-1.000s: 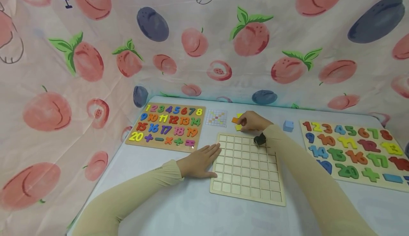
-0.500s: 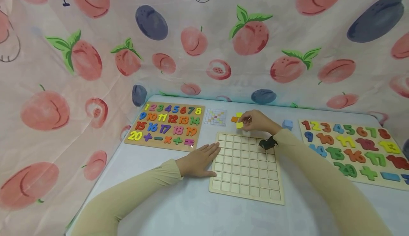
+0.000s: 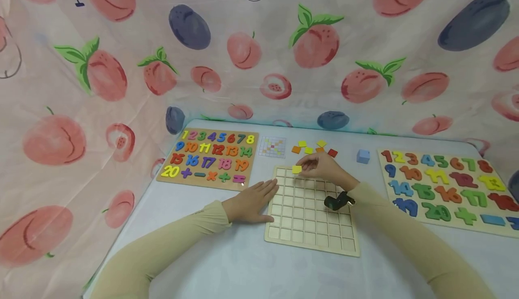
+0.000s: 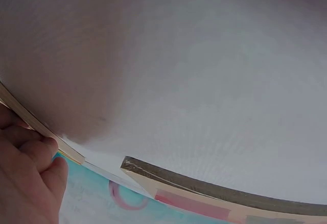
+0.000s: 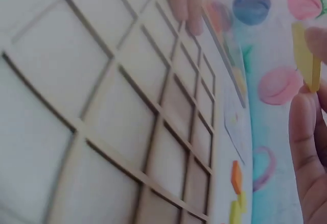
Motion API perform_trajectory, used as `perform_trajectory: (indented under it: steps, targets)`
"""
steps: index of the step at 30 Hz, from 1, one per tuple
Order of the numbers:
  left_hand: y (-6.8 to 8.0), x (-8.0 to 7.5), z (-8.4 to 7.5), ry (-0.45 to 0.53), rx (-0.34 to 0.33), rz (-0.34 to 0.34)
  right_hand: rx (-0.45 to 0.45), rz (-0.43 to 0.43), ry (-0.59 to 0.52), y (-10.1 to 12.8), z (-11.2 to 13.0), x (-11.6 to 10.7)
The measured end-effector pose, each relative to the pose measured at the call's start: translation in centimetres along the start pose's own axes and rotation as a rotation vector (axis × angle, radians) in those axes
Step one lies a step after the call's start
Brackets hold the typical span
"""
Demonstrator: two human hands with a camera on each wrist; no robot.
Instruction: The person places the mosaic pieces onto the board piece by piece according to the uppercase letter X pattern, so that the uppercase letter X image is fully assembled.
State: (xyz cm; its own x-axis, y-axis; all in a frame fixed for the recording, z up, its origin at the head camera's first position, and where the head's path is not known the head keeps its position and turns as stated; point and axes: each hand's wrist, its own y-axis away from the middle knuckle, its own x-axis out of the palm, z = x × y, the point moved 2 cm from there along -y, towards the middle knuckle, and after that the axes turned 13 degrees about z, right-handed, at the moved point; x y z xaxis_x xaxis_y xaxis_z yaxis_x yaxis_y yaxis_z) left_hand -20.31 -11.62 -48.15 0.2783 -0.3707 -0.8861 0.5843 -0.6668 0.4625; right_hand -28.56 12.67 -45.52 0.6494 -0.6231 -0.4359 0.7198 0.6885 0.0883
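- We see a pale table (image 3: 227, 267) draped round its far and left sides by a cloth printed with peaches and plums (image 3: 121, 65).
- A number puzzle board (image 3: 446, 186) with chunky coloured digits lies along the table's right edge, and a second number board (image 3: 211, 159) lies toward the far left corner.
- An empty wooden grid tray (image 3: 312, 227) lies near the middle of the table, between the two number boards; its cells show bare in the right wrist view (image 5: 102, 106).
- Our left hand (image 3: 253, 202) lies flat on the table with fingers straight, fingertips touching the grid tray's left edge; the left wrist view shows its fingers (image 4: 30, 168) against a board edge.
- Our right hand (image 3: 322, 168) hovers over the far-left part of the grid tray, its fingertips pinching a yellow square tile (image 3: 297, 169); in the right wrist view the tile (image 5: 305, 55) stands on edge between the fingers (image 5: 306, 132), clear of the tray.
- A small pattern card (image 3: 272, 147) with a coloured grid lies just beyond the tray's far-left corner.
- A light blue cube (image 3: 363, 156) sits apart near the right board's far-left corner.
- Loose orange, yellow and red tiles (image 3: 314, 148) lie scattered just beyond the tray's far edge.
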Motion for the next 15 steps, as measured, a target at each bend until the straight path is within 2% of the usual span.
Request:
perform_trajectory:
  steps: [6, 15]
  targets:
    - [0.1, 0.1, 0.1, 0.002, -0.007, 0.005, 0.026, -0.016, 0.008, -0.5, -1.0, 1.7]
    - [0.1, 0.2, 0.3, 0.039, -0.02, 0.016, 0.07, -0.007, 0.097, -1.6, -1.9, 2.9]
